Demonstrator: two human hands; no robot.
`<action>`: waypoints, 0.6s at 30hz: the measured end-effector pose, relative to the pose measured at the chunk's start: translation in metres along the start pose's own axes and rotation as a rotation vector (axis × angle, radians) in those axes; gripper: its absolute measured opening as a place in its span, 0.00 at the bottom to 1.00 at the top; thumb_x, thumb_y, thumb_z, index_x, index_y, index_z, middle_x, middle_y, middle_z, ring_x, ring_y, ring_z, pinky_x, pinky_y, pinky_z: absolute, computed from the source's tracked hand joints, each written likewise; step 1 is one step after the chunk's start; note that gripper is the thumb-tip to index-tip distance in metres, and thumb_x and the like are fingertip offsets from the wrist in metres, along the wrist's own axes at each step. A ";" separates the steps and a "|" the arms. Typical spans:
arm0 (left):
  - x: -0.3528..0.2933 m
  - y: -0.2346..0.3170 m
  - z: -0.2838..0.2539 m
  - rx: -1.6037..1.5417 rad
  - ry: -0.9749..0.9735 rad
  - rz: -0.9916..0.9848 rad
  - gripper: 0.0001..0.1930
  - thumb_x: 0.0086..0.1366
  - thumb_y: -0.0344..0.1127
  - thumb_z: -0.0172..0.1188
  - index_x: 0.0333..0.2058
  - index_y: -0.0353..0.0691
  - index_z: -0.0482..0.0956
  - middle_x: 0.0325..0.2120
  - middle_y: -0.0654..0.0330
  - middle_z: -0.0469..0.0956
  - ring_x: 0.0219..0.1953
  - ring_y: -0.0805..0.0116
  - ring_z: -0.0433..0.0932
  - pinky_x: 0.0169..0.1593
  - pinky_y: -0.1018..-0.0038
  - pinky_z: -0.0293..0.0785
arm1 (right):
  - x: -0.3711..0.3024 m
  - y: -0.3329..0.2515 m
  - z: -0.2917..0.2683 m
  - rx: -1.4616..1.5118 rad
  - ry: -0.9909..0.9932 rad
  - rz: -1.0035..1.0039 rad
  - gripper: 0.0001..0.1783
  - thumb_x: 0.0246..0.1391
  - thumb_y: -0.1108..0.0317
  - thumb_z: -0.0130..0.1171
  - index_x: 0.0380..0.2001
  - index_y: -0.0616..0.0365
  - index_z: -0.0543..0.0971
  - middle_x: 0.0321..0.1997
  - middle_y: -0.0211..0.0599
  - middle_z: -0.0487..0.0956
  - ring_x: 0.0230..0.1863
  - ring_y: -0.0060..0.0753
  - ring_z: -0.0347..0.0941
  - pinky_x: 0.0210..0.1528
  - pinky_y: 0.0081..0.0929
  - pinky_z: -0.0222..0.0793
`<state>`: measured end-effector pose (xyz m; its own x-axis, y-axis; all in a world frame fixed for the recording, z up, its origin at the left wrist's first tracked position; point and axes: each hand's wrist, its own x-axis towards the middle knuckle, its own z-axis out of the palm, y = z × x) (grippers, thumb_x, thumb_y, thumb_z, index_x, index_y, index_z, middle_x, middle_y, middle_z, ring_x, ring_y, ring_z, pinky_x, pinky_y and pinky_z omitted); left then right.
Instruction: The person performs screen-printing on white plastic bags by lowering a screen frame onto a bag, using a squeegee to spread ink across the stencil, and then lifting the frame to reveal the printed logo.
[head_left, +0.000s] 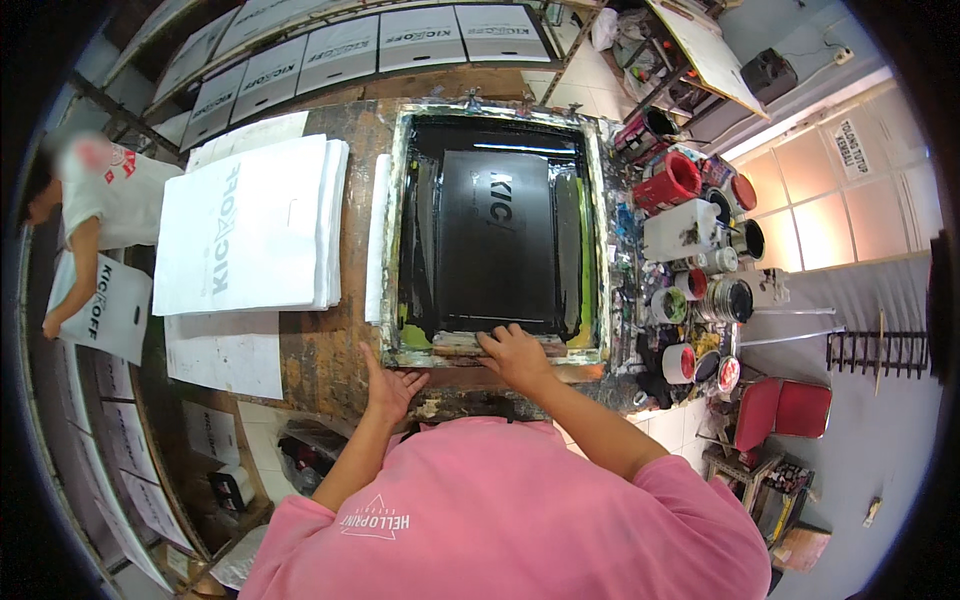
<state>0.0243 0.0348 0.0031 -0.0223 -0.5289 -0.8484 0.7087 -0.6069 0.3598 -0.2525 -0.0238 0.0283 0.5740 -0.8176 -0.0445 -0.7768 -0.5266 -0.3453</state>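
Note:
A screen printing frame [601, 250] lies on the worktable, its mesh covered with black ink [500, 275]. Dark lettering shows through the upper part of the inked area. Along the frame's near edge rests a squeegee [455, 341], and my right hand [516, 360] has its fingers over the handle. Just outside the near left corner of the frame, my left hand [392, 388] is open, palm turned up and fingers spread, holding nothing. To the left sits a stack of white printed bags [255, 235] with die-cut handle holes.
Ink cans and tubs, among them a red bucket [668, 182], crowd the table's right side. At far left a person [110, 200] carries a printed bag [105, 300]. Racks of printed bags [420, 38] stand behind and left. A red chair [785, 412] is at right.

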 end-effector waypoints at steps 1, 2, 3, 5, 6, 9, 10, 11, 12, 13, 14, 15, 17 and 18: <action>0.003 -0.003 -0.003 0.001 -0.016 -0.006 0.72 0.51 0.93 0.42 0.77 0.38 0.37 0.76 0.38 0.44 0.76 0.38 0.49 0.73 0.48 0.59 | 0.007 0.005 0.004 -0.039 0.040 -0.009 0.28 0.50 0.54 0.71 0.54 0.49 0.79 0.43 0.39 0.77 0.47 0.47 0.74 0.44 0.42 0.77; 0.006 -0.006 -0.004 0.041 0.052 -0.010 0.70 0.52 0.93 0.40 0.77 0.38 0.41 0.74 0.39 0.51 0.74 0.40 0.57 0.72 0.49 0.61 | 0.016 0.012 0.007 -0.078 0.078 -0.021 0.28 0.50 0.55 0.72 0.54 0.49 0.79 0.43 0.39 0.77 0.47 0.47 0.74 0.46 0.43 0.77; 0.009 -0.009 -0.007 0.032 0.027 -0.007 0.71 0.52 0.93 0.40 0.77 0.37 0.40 0.74 0.37 0.49 0.74 0.39 0.56 0.71 0.49 0.62 | 0.028 0.021 0.010 -0.117 0.116 -0.036 0.28 0.49 0.56 0.72 0.54 0.49 0.79 0.43 0.39 0.77 0.48 0.48 0.74 0.47 0.44 0.76; 0.004 -0.005 -0.007 0.036 -0.011 -0.009 0.72 0.52 0.92 0.42 0.76 0.34 0.37 0.74 0.34 0.44 0.74 0.37 0.54 0.71 0.50 0.63 | 0.074 0.047 0.000 -0.095 0.142 -0.050 0.28 0.47 0.60 0.73 0.52 0.50 0.78 0.43 0.40 0.75 0.47 0.49 0.73 0.47 0.46 0.74; 0.001 -0.005 -0.007 0.049 0.013 -0.010 0.73 0.52 0.93 0.41 0.76 0.33 0.37 0.74 0.34 0.45 0.74 0.38 0.55 0.71 0.50 0.64 | 0.101 0.066 -0.001 -0.082 0.167 -0.057 0.27 0.47 0.60 0.73 0.51 0.50 0.78 0.42 0.39 0.75 0.46 0.48 0.72 0.46 0.46 0.74; -0.004 -0.006 0.001 0.060 0.082 -0.002 0.73 0.52 0.93 0.39 0.76 0.31 0.38 0.73 0.34 0.48 0.72 0.40 0.59 0.70 0.52 0.65 | 0.187 0.117 -0.014 -0.127 0.277 -0.055 0.22 0.49 0.60 0.72 0.47 0.49 0.78 0.42 0.39 0.75 0.47 0.48 0.74 0.45 0.46 0.75; -0.005 -0.003 0.005 0.060 0.101 -0.008 0.73 0.52 0.93 0.39 0.76 0.31 0.38 0.73 0.34 0.48 0.72 0.41 0.59 0.70 0.52 0.65 | 0.213 0.136 -0.017 -0.158 0.226 0.001 0.24 0.50 0.57 0.72 0.50 0.49 0.78 0.46 0.40 0.76 0.50 0.48 0.74 0.47 0.48 0.73; -0.006 -0.001 0.007 0.054 0.122 -0.009 0.73 0.52 0.94 0.38 0.76 0.31 0.39 0.73 0.34 0.49 0.72 0.42 0.60 0.70 0.52 0.65 | 0.235 0.151 -0.023 -0.154 0.265 -0.009 0.21 0.53 0.56 0.70 0.48 0.48 0.78 0.45 0.39 0.77 0.50 0.49 0.74 0.47 0.49 0.74; -0.002 -0.001 0.006 0.037 0.179 -0.022 0.65 0.55 0.92 0.36 0.75 0.42 0.53 0.68 0.47 0.66 0.65 0.48 0.70 0.67 0.51 0.66 | 0.252 0.166 -0.030 -0.144 0.306 0.011 0.18 0.54 0.56 0.69 0.46 0.48 0.79 0.44 0.39 0.77 0.50 0.49 0.75 0.47 0.49 0.76; -0.001 -0.003 0.004 0.038 0.169 -0.015 0.64 0.55 0.92 0.35 0.75 0.42 0.53 0.67 0.47 0.67 0.65 0.48 0.71 0.67 0.51 0.66 | 0.265 0.167 -0.045 -0.133 0.213 0.030 0.17 0.57 0.53 0.67 0.45 0.49 0.79 0.43 0.38 0.77 0.50 0.50 0.76 0.45 0.49 0.78; -0.001 -0.005 0.003 0.036 0.154 -0.010 0.64 0.55 0.92 0.35 0.75 0.43 0.53 0.67 0.48 0.68 0.65 0.48 0.71 0.67 0.51 0.66 | 0.271 0.169 -0.057 -0.118 0.161 0.027 0.18 0.59 0.51 0.64 0.45 0.50 0.79 0.43 0.40 0.79 0.49 0.52 0.77 0.44 0.50 0.78; -0.002 -0.004 0.001 0.042 0.138 -0.005 0.64 0.56 0.92 0.35 0.75 0.43 0.53 0.66 0.48 0.69 0.65 0.48 0.71 0.67 0.51 0.66 | 0.272 0.169 -0.068 -0.102 0.113 0.031 0.19 0.61 0.48 0.62 0.45 0.50 0.80 0.43 0.42 0.80 0.48 0.53 0.78 0.43 0.52 0.77; -0.007 -0.006 0.000 0.064 0.079 0.027 0.71 0.53 0.93 0.37 0.75 0.32 0.40 0.71 0.35 0.53 0.71 0.41 0.61 0.69 0.50 0.66 | 0.251 0.160 -0.084 -0.050 -0.065 0.017 0.20 0.63 0.46 0.59 0.45 0.51 0.81 0.43 0.46 0.82 0.46 0.55 0.79 0.44 0.53 0.77; -0.009 -0.007 -0.002 0.074 0.050 0.043 0.75 0.52 0.93 0.38 0.75 0.26 0.33 0.73 0.29 0.46 0.73 0.37 0.56 0.70 0.50 0.66 | 0.232 0.148 -0.088 -0.026 -0.156 0.011 0.22 0.65 0.45 0.58 0.46 0.51 0.81 0.42 0.47 0.83 0.46 0.56 0.80 0.45 0.54 0.76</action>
<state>0.0204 0.0452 0.0076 0.0435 -0.5266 -0.8490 0.6546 -0.6270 0.4224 -0.2570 -0.3122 0.0495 0.5971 -0.7784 -0.1936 -0.7885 -0.5254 -0.3197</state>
